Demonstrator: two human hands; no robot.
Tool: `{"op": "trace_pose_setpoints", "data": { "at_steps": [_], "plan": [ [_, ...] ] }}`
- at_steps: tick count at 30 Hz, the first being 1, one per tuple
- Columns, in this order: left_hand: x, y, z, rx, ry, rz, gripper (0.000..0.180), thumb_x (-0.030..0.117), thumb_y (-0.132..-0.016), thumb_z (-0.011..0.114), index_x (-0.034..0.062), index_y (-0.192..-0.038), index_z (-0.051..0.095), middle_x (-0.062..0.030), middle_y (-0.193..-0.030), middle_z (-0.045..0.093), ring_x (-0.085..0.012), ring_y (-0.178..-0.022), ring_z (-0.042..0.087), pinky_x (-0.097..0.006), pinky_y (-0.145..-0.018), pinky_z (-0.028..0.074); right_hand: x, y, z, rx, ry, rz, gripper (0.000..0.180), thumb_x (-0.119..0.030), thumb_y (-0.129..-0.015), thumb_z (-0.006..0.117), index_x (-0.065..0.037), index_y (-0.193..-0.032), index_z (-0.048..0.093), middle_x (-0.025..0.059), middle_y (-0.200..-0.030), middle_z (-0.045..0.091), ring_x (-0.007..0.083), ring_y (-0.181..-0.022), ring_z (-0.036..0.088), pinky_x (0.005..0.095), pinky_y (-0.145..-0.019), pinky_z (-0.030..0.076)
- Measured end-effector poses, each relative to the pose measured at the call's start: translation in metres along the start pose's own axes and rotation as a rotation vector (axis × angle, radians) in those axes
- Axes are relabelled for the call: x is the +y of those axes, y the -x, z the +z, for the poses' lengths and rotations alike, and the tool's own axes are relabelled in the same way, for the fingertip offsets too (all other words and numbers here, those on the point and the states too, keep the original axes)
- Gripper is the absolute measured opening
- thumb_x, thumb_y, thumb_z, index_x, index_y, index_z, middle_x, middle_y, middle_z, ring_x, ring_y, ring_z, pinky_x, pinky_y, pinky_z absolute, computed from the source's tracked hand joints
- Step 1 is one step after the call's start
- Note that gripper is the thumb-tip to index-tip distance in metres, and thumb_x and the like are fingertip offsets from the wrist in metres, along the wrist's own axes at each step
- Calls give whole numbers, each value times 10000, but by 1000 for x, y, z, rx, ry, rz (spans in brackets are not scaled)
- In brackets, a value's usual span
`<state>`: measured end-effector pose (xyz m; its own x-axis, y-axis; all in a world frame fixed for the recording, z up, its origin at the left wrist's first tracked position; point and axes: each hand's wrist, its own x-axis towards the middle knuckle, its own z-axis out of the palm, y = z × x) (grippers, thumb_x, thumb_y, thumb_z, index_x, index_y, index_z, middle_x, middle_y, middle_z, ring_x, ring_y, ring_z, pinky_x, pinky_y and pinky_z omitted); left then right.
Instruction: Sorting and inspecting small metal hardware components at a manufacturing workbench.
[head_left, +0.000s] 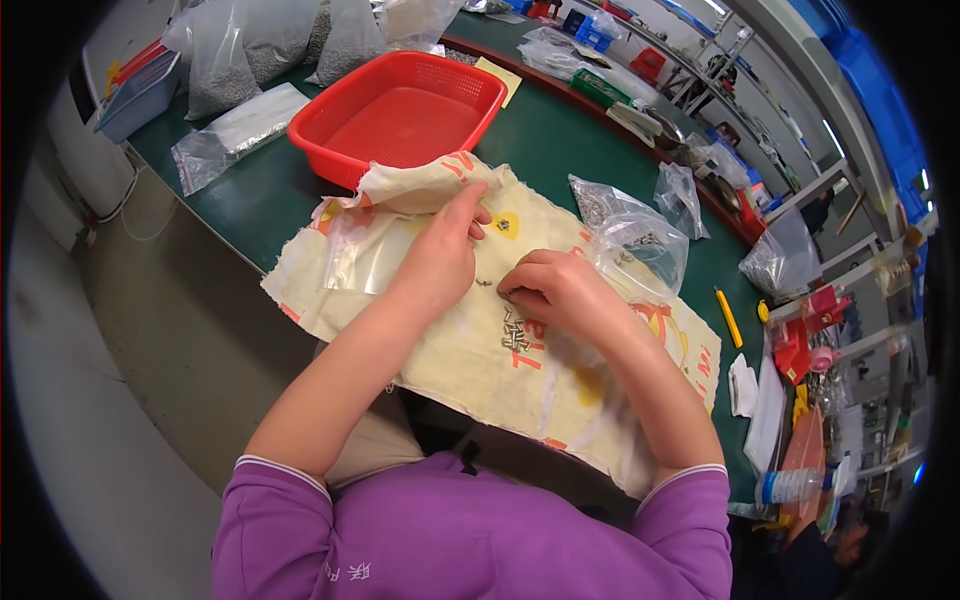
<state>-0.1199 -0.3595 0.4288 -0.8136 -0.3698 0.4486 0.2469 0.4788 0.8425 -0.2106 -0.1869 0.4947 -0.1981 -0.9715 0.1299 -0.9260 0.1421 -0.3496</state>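
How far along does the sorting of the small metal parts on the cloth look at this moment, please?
Done: nothing certain; the red basket looks empty. In hand: the right hand pinches at small metal parts on the cream cloth, while the left hand rests beside it. Left: that small pile, and several filled clear bags nearby.

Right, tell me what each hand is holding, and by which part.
Left hand rests on the cloth sack, holding nothing visible. Right hand curls over small metal parts; any pinch is hidden.
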Motion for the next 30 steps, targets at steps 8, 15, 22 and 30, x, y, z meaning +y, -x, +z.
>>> {"op": "trace_pose_setpoints", "data": {
  "at_steps": [8, 15, 22, 30],
  "plan": [
    [0, -2, -2, 34, -5, 44, 629, -181, -810, 411, 38, -1400, 430, -112, -1113, 595, -192, -951, 600, -294, -856, 510, -13, 5, -7, -48, -208, 95, 173, -43, -833, 676, -54, -1001, 716, 106, -948, 657, 260, -857, 656, 342, -766, 538],
    [12, -10, -17, 238, 228, 115, 440, -104, -874, 443, 27, -1285, 525, -105, -1047, 637, -162, -875, 608, -289, -822, 515, -14, -21, 22, 186, -127, 75, 147, -130, -839, 681, -55, -963, 707, 108, -902, 635, 271, -850, 647, 354, -756, 530],
    [31, 15, -97, 432, -17, -71, 213, -13, -909, 548, -8, -1108, 623, -59, -951, 640, -130, -830, 618, -270, -750, 521, -17, -5, 16, 93, -73, 136, 131, -145, -840, 659, -34, -908, 678, 139, -899, 633, 301, -840, 630, 380, -758, 522],
    [30, 25, -122, 118, -617, -490, 339, 327, -811, 714, 4, -907, 670, -169, -982, 632, -329, -901, 644, -400, -842, 512, -23, 18, 15, 97, -176, 114, 130, -147, -848, 657, -27, -894, 664, 134, -895, 626, 299, -845, 622, 379, -765, 516]
  ]
}}
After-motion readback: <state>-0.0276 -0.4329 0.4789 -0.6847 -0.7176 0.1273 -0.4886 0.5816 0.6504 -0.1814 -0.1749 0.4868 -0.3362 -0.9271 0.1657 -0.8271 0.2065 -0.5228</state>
